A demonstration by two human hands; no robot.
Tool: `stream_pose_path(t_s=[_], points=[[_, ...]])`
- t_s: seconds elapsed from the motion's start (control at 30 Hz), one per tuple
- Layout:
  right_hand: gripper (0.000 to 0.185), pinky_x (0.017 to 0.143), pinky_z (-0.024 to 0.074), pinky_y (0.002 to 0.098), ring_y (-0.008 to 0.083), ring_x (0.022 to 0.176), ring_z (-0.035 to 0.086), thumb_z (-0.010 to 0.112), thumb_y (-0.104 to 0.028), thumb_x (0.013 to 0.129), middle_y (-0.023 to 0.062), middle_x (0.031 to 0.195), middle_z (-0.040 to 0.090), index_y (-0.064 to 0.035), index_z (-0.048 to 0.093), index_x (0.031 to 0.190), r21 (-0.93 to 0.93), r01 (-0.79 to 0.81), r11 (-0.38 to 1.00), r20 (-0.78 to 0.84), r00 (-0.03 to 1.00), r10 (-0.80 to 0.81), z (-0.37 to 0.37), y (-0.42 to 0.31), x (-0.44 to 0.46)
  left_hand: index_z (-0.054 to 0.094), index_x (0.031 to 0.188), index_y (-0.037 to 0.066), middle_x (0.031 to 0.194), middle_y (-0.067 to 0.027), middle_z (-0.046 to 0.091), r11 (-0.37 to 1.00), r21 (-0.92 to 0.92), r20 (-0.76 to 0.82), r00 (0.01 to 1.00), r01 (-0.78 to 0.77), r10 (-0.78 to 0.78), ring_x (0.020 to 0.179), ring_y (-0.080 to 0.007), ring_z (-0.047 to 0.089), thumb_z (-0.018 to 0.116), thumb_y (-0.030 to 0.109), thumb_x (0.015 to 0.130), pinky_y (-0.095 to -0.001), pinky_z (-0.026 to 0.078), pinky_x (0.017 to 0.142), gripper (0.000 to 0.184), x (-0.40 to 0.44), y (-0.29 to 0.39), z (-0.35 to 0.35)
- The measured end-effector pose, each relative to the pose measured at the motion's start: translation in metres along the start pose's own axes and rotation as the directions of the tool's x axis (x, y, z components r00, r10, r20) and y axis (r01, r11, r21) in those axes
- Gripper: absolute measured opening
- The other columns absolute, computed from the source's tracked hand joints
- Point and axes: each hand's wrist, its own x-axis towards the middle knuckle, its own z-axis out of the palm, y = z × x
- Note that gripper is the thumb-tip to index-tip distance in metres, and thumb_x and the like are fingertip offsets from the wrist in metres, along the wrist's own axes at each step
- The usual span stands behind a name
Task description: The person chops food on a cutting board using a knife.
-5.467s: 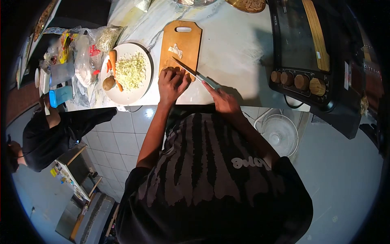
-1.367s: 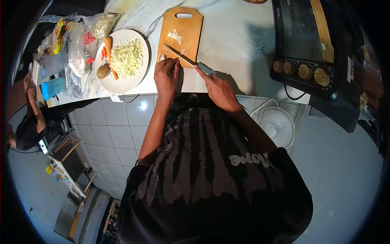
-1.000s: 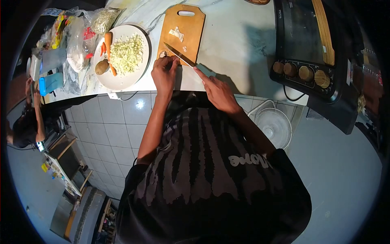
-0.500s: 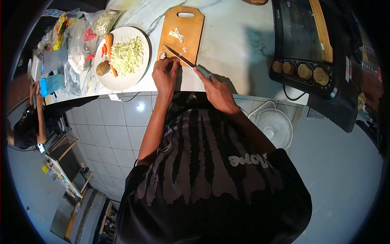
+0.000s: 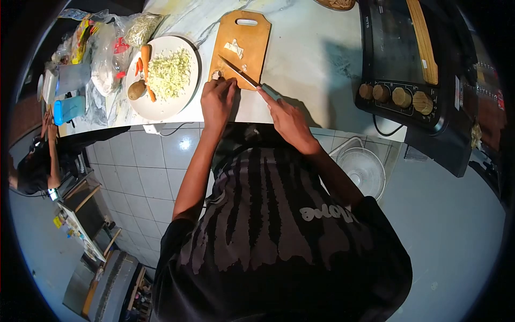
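My right hand (image 5: 288, 122) is closed round the grey-green handle of a knife (image 5: 240, 72). Its blade points up and left across the wooden cutting board (image 5: 253, 40). At the board's near left corner, the fingers of my left hand (image 5: 217, 102) are bent and pinched together; whatever they grip is hidden. A small whitish-brown piece (image 5: 216, 74), too small to name surely, lies just past those fingertips. White peeled-looking pieces (image 5: 234, 49) rest farther up the board, and tiny white bits (image 5: 244, 67) lie beside the blade.
On the left, a white plate (image 5: 166, 111) holds chopped pale-green vegetable, a carrot, red chillies and a brown potato. Plastic bags (image 5: 104, 59) and a blue container (image 5: 68, 109) stand beyond it. A black toaster oven (image 5: 399, 59) occupies the right. Another person (image 5: 37, 166) is at far left.
The view has shifted slightly. Both hands stay at the near end of the board, with the knife in almost the same position and my left forearm a little farther left.
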Motion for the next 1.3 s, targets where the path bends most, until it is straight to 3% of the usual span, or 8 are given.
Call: stream_pose_path(t_s=[0.13,0.23,0.5,0.67,0.87,1.1,1.17,1.3], points=[[0.061,0.072,0.0503,0.0517,0.0422,0.076,0.063,0.049,-0.009,0.101,0.0223,0.084,0.062,-0.0256,0.033,0.158,0.243,0.096,0.965,-0.082,0.994,-0.078,0.002,0.001,-0.002,0.079,0.095,0.002,0.082,-0.0092,0.074,0.923,-0.2,0.063,0.944,0.33,-0.324,0.069,-0.0162,0.068,0.079,0.02,0.087,-0.0291,0.052,0.067,0.02,0.006,0.0,0.004],[0.059,0.073,0.0495,0.0516,0.0416,0.077,0.062,0.048,-0.01,0.102,0.0219,0.084,0.062,-0.0243,0.034,0.157,0.291,0.106,0.951,-0.076,0.993,-0.088,0.004,-0.001,-0.006,0.078,0.096,0.003,0.078,-0.0079,0.074,0.905,-0.202,0.081,0.928,0.374,-0.365,0.069,-0.0119,0.066,0.08,0.021,0.087,-0.0272,0.052,0.066,0.021,0.008,-0.001,0.002],[0.066,0.073,0.0511,0.0517,0.0425,0.075,0.063,0.05,-0.007,0.099,0.023,0.084,0.062,-0.0259,0.031,0.159,0.187,0.083,0.979,-0.032,0.996,-0.078,0.003,-0.004,-0.008,0.077,0.095,0.0,0.076,-0.0074,0.072,0.895,-0.217,0.089,0.921,0.389,-0.379,0.069,-0.0109,0.065,0.081,0.018,0.085,-0.0264,0.05,0.065,0.021,0.008,-0.005,0.003],[0.075,0.065,0.0524,0.0517,0.0428,0.067,0.064,0.052,-0.001,0.093,0.0225,0.083,0.063,-0.0265,0.028,0.16,-0.076,0.055,0.996,-0.019,0.998,-0.056,0.004,-0.005,-0.006,0.077,0.091,0.001,0.075,-0.0092,0.073,0.904,-0.208,0.068,0.928,0.373,-0.367,0.065,-0.0157,0.067,0.081,0.014,0.081,-0.029,0.051,0.063,0.016,0.012,-0.002,0.002],[0.068,0.063,0.0509,0.0523,0.043,0.069,0.065,0.052,-0.006,0.097,0.0231,0.076,0.063,-0.0253,0.032,0.158,0.152,0.096,0.984,-0.043,0.995,-0.09,0.009,0.005,-0.002,0.077,0.092,0.001,0.075,-0.0062,0.073,0.878,-0.167,0.139,0.892,0.449,-0.43,0.066,-0.0124,0.066,0.081,0.014,0.081,-0.0266,0.052,0.067,0.017,0.018,0.0,-0.001],[0.063,0.061,0.0491,0.053,0.0433,0.067,0.063,0.052,-0.007,0.098,0.0235,0.073,0.062,-0.0242,0.036,0.157,0.105,0.118,0.987,-0.097,0.989,-0.108,0.007,0.002,-0.002,0.078,0.095,0.002,0.08,-0.0068,0.075,0.893,-0.27,0.026,0.93,0.36,-0.367,0.069,-0.0123,0.067,0.079,0.014,0.083,-0.0271,0.051,0.066,0.017,0.008,0.0,0.008],[0.065,0.063,0.0503,0.0535,0.0438,0.069,0.064,0.051,-0.007,0.098,0.0229,0.074,0.063,-0.0265,0.034,0.157,0.36,-0.05,0.932,0.074,0.997,0.025,-0.002,-0.004,-0.003,0.078,0.096,0.003,0.08,-0.0066,0.075,0.902,-0.29,-0.004,0.942,0.321,-0.336,0.069,-0.0125,0.067,0.079,0.014,0.083,-0.0278,0.051,0.066,0.017,0.007,-0.003,0.012],[0.065,0.065,0.0506,0.0539,0.044,0.072,0.065,0.051,-0.006,0.098,0.0251,0.078,0.063,-0.0274,0.034,0.157,0.165,0.115,0.98,-0.067,0.992,-0.105,0.003,0.002,-0.009,0.075,0.089,0.003,0.074,-0.0084,0.072,0.899,-0.172,0.038,0.915,0.402,-0.402,0.065,-0.0188,0.067,0.078,0.017,0.08,-0.0324,0.051,0.063,0.016,0.018,0.008,0.009]])
